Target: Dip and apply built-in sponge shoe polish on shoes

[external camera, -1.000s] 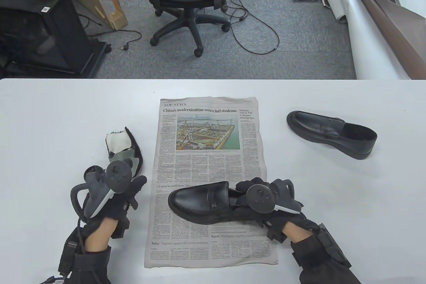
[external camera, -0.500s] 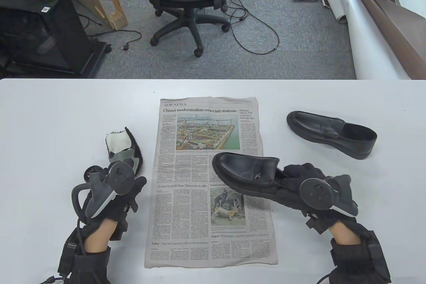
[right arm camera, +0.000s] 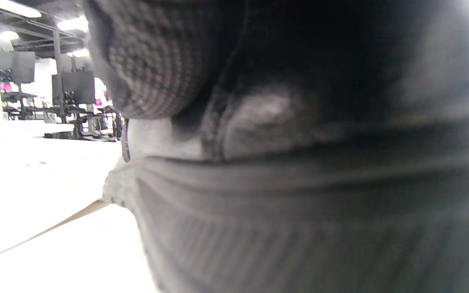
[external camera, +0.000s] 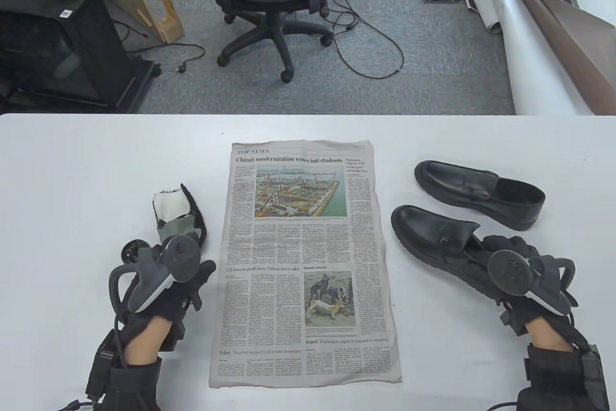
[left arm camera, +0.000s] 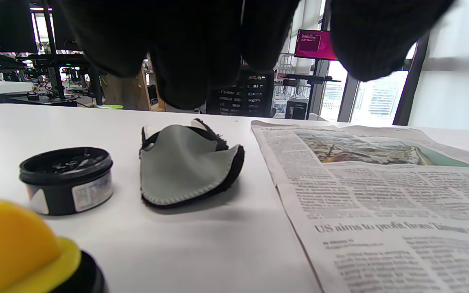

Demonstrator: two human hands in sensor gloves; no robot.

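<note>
Table view, from above: a white table [external camera: 72,165] carries a newspaper [external camera: 303,262] spread flat at its middle. The right hand [external camera: 500,262] grips the heel end of a black shoe [external camera: 428,235], fingers curled round the back of its opening; the shoe lies on the table just right of the newspaper, toe pointing up and to the left. Whether its sole rests fully on the surface cannot be told. A second black shoe [external camera: 476,192] lies just beyond it, roughly parallel, toe likewise to the left, the two close together but apart. The left hand [external camera: 163,281] sits left of the newspaper, holding nothing; its fingers hang loosely curled above the table, as the left wrist view shows from below. Ahead of that hand lies a polishing cloth [external camera: 180,218], grey and white on its face with a dark fleecy edge, just left of the newspaper's edge. Left wrist view: an open black polish tin [left arm camera: 66,180] stands on the table left of the cloth, dark polish visible inside, and in the lower left corner, close to the camera and blurred, is a yellow sponge [left arm camera: 12,244] seated on a black base. Right wrist view: filled almost wholly by the gloved fingers [right arm camera: 149,69] and the ribbed sole of the held shoe, too close for detail.
</note>
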